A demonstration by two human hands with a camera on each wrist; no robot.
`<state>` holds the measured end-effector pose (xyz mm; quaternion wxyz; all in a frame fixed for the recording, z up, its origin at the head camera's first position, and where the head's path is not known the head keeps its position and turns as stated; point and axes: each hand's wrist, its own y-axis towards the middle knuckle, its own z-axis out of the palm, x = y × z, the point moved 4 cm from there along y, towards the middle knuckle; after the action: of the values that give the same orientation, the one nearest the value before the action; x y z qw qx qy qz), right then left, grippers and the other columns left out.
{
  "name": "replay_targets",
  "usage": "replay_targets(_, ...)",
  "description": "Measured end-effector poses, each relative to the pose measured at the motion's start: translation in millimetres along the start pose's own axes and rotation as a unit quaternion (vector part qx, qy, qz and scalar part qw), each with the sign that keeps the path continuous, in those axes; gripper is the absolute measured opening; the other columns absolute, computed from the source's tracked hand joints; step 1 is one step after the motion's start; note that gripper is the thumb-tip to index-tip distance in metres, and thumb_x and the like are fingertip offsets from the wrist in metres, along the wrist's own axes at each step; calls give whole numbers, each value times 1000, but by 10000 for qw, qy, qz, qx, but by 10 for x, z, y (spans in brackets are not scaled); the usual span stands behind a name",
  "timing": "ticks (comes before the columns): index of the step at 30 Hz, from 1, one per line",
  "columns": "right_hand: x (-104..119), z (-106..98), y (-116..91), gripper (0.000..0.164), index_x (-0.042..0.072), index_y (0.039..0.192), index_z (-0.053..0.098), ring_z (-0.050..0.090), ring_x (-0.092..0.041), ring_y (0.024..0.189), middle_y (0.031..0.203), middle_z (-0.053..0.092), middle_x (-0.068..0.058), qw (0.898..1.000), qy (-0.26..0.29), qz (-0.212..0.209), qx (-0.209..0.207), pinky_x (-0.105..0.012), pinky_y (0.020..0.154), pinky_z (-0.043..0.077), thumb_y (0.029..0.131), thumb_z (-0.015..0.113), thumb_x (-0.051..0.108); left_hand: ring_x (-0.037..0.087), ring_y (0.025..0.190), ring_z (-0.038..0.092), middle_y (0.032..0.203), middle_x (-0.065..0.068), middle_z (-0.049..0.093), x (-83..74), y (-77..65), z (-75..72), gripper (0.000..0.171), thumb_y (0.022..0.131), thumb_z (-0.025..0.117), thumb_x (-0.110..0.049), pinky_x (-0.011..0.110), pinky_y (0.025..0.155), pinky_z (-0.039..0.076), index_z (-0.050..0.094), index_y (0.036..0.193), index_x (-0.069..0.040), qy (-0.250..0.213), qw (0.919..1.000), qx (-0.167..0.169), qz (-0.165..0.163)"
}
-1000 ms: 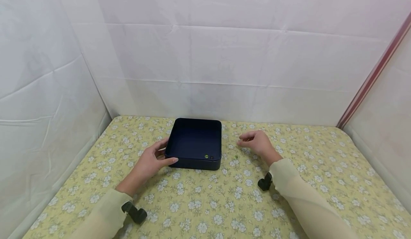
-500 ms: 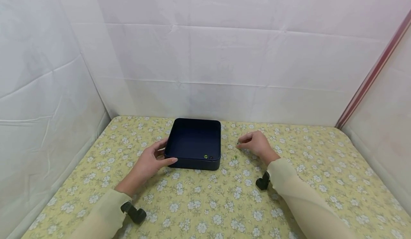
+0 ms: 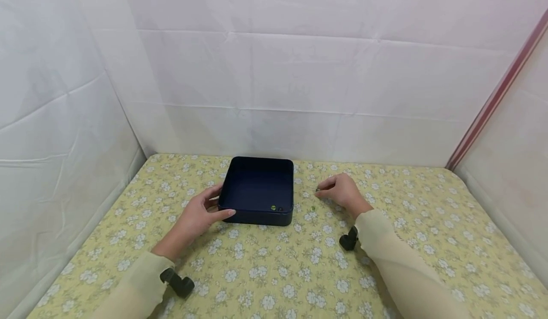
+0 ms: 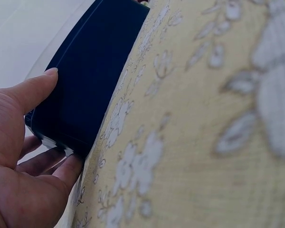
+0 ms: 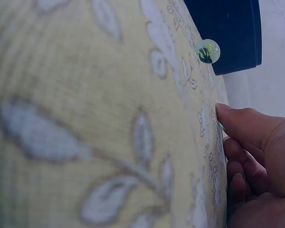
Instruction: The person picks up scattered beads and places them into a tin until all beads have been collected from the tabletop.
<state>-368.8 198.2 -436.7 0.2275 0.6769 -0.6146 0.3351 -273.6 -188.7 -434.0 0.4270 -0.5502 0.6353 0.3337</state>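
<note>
My left hand [image 3: 199,216] grips the near left corner of a dark blue square box [image 3: 257,218], thumb on its front wall and fingers along its left side. Inside, at the near right corner, lie a yellow-green marble [image 3: 273,207] and a darker one [image 3: 280,209]. To the right of the box, my right hand [image 3: 342,194] is low at the cloth, pinching a small marble [image 5: 222,127] between thumb and forefinger; only a greenish sliver of it shows. Another clear marble with green and yellow inside [image 5: 208,51] lies on the cloth between the box and this hand.
A yellow floral cloth [image 3: 265,276] covers the table. White sheeting [image 3: 257,71] rises behind the table and at both sides. Each wrist carries a black camera mount, such as the left mount [image 3: 177,283].
My right thumb and forefinger have closed together on the small marble at the cloth. The left hand and the box hold still, apart from a slight shift of the whole view.
</note>
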Motion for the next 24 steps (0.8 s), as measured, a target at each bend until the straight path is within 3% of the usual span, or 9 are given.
replay_targets(24,-48,7,13,20,15,106,82,71,-22,97,115,75,-9,9999,142,34,-53,-41,85,61,89,83,25,38,147,43,167,13,31,4,-12,2,94,89,79,-46,49,109,52,28,164,-22,51,9999,-8,91)
